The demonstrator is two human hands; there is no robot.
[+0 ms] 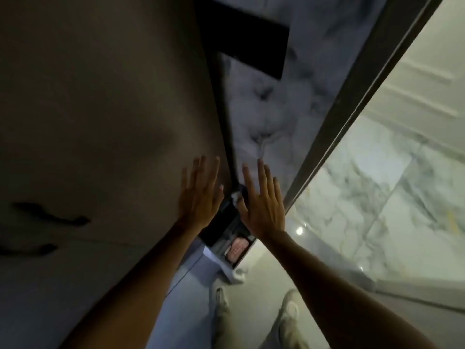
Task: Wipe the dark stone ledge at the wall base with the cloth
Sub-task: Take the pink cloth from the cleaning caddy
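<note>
Broad plain wall (100, 109) filling nine to twelve o'clock; veined marble wall (261, 117) at twelve; glass panel (377, 172) with dark frame (352, 96) closing off three o'clock. Narrow dark stone ledge (219, 227) at centre, wedged between. Left hand (200, 197) flat, fingers spread, empty. Right hand (261, 205) splayed, just beside the cloth (239, 196), contact unclear. Shoes (289, 313) at six.

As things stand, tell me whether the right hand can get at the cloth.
Probably yes. The right hand is open, fingers spread, and the bunched cloth sits right beside its thumb on the dark ledge. Nothing lies between them; the left hand is flat on the other side.
</note>
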